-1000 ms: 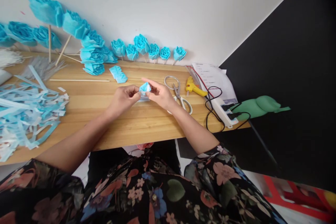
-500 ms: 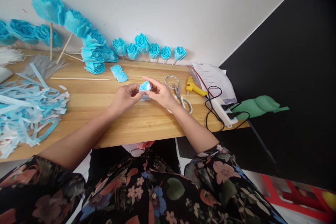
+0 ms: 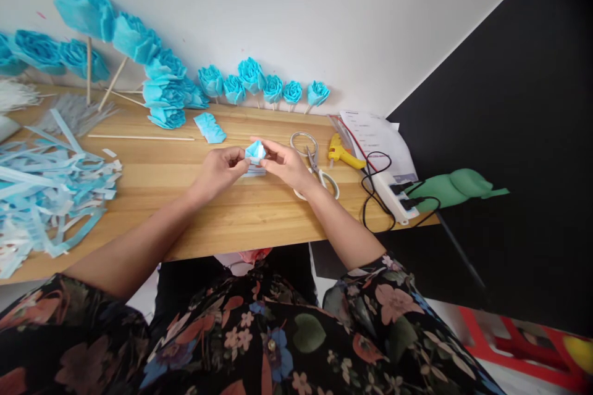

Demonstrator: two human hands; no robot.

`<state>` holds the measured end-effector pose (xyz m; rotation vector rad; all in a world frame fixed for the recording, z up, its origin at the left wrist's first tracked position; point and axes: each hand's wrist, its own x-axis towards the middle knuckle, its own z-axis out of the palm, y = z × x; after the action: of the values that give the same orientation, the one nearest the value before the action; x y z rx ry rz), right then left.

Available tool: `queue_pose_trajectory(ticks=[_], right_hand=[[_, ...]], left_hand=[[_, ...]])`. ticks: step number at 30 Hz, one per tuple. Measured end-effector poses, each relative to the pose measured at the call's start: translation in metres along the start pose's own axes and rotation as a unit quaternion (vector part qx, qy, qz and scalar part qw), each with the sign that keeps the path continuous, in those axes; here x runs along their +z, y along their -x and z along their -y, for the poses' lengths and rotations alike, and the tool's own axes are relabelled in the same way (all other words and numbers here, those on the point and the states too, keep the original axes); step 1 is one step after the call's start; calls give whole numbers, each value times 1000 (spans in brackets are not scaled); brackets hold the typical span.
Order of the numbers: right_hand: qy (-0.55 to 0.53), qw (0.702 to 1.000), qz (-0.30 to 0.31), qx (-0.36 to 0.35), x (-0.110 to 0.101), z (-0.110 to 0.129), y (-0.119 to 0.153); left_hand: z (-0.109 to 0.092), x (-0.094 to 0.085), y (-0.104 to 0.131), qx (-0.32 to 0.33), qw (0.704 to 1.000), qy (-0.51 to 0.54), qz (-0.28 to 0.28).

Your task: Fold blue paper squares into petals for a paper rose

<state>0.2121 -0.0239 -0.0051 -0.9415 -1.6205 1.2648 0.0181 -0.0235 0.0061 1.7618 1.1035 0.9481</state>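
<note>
- A heap of pale blue and white strips (image 3: 50, 188) is lying far to the left of the scissors, on the wooden counter (image 3: 204, 228).
- Large blue paper flowers (image 3: 164, 89) are standing or leaning along the wall, well to the left of the scissors and farther back.
- A thin stick (image 3: 141, 137) is lying left of the scissors, behind the forearm.
- A loose blue piece (image 3: 210, 128) is resting left of the scissors, farther back than the hands.
- The left hand (image 3: 223, 168) is pinching the left edge of the folded piece between thumb and fingers.
- The folded piece (image 3: 254, 153), blue and white, is sitting between both hands, left of the scissors.
- Small blue flowers (image 3: 273, 88) are standing in a row, behind and left of the scissors.
- The right hand (image 3: 288, 168) is pinching the folded piece's right side, thumb in front, just left of the scissors.
- The scissors (image 3: 314, 168) are lying with their tips at a round ring (image 3: 315, 144).
- A yellow glue gun (image 3: 341, 152), papers (image 3: 380, 136), a white power strip (image 3: 390, 195) and a green object (image 3: 456, 188) are lying right of the scissors.
</note>
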Motion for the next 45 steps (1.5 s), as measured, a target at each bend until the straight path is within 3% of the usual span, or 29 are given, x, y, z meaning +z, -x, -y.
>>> queue_pose_trajectory(ticks=[10,24,31,39,45], right_hand=[[66,997,-23,-12,2,-9,-2],[43,999,-27,-1,1,-4,-1],[60,998,-17,-4,4,-4,0],[20,1000,16,-3,-10,-2,-2],[24,1000,-1,18,-13,5,-2]], left_hand=[[1,2,-2,24,1000,-9,-13],[-3,0,-1,-13,999,26,18],[0,2,-2,18,1000,4,-10],[-1,-5,-2,-6,1000,23,-8],[0,-6,-3,-15,999,27,-19]])
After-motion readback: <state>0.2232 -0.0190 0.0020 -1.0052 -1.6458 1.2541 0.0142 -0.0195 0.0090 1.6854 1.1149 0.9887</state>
